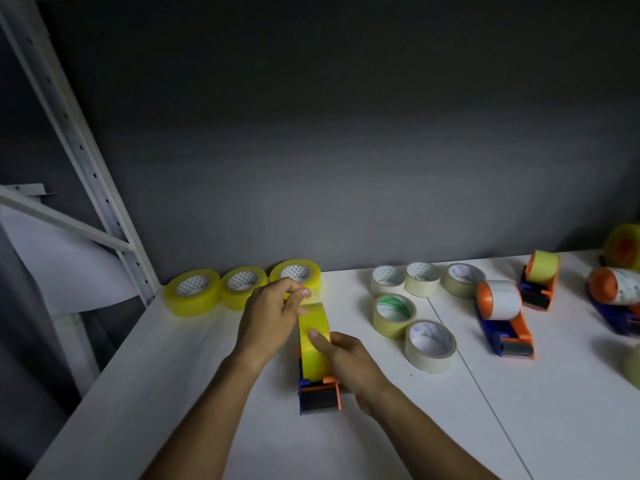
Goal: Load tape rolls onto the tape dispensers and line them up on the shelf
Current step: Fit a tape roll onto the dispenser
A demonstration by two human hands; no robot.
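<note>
Yellow tape roll (313, 341) is sitting upright in the orange-and-blue dispenser (319, 393) near the front of the white shelf (173, 393). Left hand (270, 317) pinches the loose tape end up top, right hand (349, 362) grips the roll and dispenser from the side.

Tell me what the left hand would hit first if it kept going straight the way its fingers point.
Likely the rightmost yellow tape roll of the back row, just beyond the left hand; depth is unclear.
</note>
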